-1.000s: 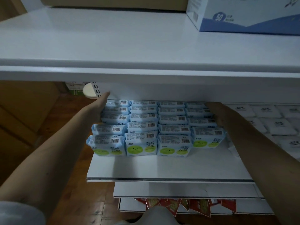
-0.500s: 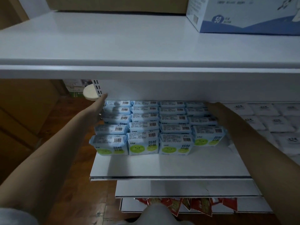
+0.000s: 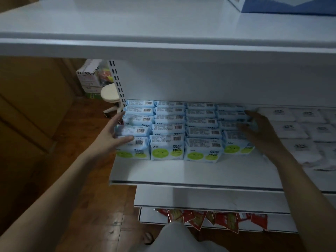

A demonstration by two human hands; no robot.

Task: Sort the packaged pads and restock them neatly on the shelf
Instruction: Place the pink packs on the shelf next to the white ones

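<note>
Both hands fwd, L (image 3: pixel 111 137) & R (image 3: pixel 260 131) fingers spread

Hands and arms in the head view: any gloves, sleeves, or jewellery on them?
Both hands, left and right, are bare, with no gloves, rings or watch showing. The forearms are uncovered up to the frame edge; no sleeve is visible.

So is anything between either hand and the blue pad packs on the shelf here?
Nothing visible. The left hand rests directly against the left side of the blue pad packs, thumb over a front pack. The right hand lies on their right side, beside the white packs.
</note>
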